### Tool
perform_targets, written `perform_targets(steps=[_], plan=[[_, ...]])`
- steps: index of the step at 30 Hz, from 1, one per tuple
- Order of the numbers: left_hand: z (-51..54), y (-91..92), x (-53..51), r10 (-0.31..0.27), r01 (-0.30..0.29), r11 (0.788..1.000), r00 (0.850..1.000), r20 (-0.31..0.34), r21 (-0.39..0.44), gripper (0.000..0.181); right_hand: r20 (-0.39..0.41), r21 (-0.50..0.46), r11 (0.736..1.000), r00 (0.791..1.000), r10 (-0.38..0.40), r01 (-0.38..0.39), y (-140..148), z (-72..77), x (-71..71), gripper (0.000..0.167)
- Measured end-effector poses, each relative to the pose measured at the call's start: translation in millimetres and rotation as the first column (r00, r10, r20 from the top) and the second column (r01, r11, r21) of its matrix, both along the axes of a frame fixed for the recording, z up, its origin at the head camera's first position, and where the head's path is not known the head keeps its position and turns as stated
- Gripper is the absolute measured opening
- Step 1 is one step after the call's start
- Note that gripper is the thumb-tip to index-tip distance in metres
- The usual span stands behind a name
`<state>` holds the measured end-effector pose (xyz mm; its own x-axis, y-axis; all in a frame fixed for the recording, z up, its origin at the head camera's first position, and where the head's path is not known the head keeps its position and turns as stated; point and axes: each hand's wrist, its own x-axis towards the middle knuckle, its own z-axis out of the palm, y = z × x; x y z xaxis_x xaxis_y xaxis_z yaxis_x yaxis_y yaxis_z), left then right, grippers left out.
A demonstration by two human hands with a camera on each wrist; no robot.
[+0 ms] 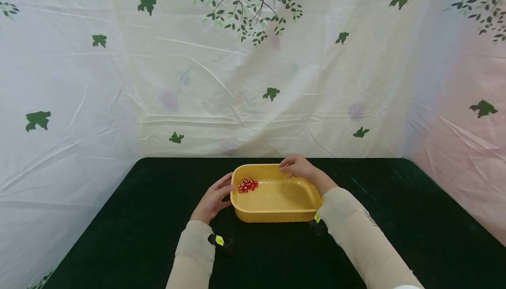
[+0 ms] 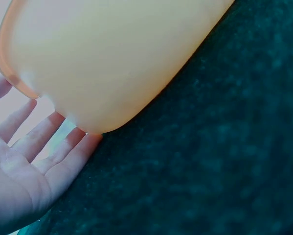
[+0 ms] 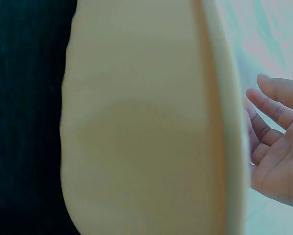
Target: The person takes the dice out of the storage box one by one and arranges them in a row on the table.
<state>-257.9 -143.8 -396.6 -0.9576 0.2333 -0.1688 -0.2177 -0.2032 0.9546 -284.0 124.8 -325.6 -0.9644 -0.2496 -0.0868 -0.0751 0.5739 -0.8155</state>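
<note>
A yellow tray stands on the dark green cloth, with several red dice grouped at its left end. At the tray's left end, my left hand touches the outer wall with spread fingertips; the left wrist view shows them against the wall. My right hand is over the far rim, right of the middle, fingers slightly bent and nothing visible in them. In the right wrist view this hand appears beyond the tray's rim; whether it touches the rim I cannot tell.
The dark green table cover extends on both sides of the tray. Behind it hangs a pale curtain with green leaf prints, which also runs along the left and right sides. A black wrist device is on each sleeve.
</note>
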Motion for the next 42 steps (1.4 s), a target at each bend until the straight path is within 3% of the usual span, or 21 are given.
perform_targets(steps=[13,28,42], plan=[[1.6,1.0,1.8,0.006,-0.006,1.0,1.0,0.011,-0.002,0.049,0.04,-0.027,1.0,0.999,-0.009,0.011,-19.8,-22.7,-4.9,0.022],[4.1,1.5,4.1,0.01,-0.01,1.0,1.0,0.011,-0.004,0.045,0.052,-0.104,0.993,0.997,0.057,-0.051,-53.3,-32.0,-1.4,0.022],[4.0,1.3,3.1,0.001,-0.001,1.0,1.0,0.007,0.005,0.046,0.018,-0.065,0.997,0.999,-0.035,0.036,-68.5,-42.9,-4.1,0.017]])
